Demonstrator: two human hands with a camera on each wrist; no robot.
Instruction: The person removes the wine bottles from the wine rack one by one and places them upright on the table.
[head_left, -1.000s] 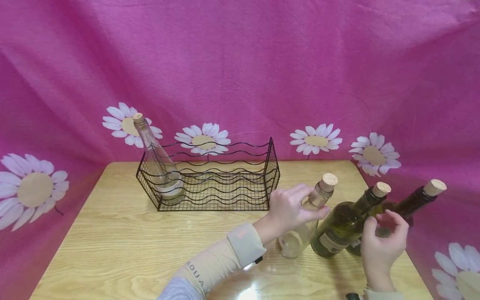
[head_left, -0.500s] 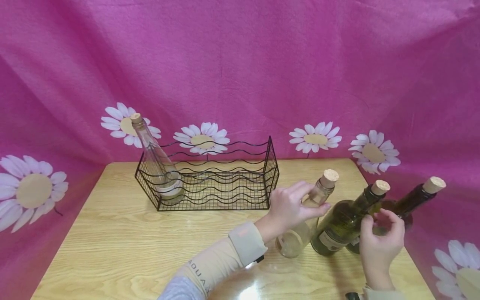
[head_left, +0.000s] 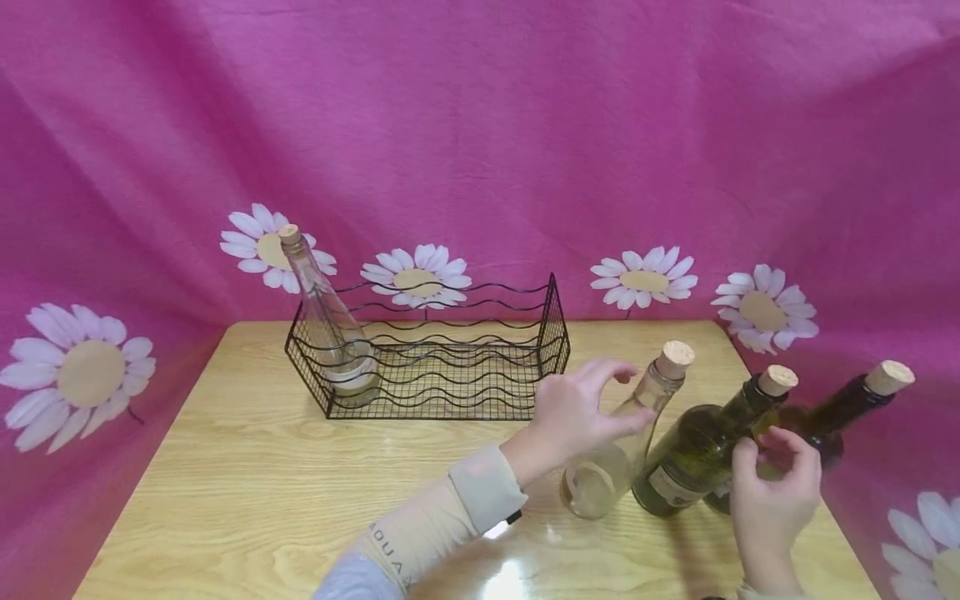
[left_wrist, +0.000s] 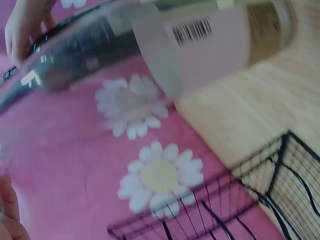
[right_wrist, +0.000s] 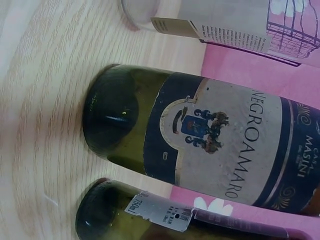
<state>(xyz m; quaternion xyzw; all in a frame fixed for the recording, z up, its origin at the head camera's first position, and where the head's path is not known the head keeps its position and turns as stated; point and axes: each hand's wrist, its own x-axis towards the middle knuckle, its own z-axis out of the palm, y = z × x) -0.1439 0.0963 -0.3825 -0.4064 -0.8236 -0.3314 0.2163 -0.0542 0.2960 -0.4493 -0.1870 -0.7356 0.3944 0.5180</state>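
Note:
My left hand [head_left: 573, 412] is beside the neck of a clear corked bottle [head_left: 600, 475] standing on the table; its fingers are apart from the glass, and the thumb is near the neck. In the left wrist view this clear bottle [left_wrist: 210, 45] lies across the top. My right hand [head_left: 772, 500] has loosely curled fingers beside a green wine bottle [head_left: 686, 458], with a gap between thumb and index finger. Its Negroamaro label faces the right wrist camera. A darker corked bottle [head_left: 832, 417] stands behind that hand, partly hidden. Whether the right hand touches glass is unclear.
A black wire bottle rack [head_left: 450, 400] stands on the wooden table [head_left: 300, 500], left of the bottles. Another clear corked bottle [head_left: 326, 325] leans in its left end. A pink cloth [head_left: 480, 125] with daisies hangs around the table.
My left hand's fingers have lifted off the clear bottle's neck, which they held before. The bottle stays standing. My right hand keeps nearly the same pose. The head view has shifted slightly.

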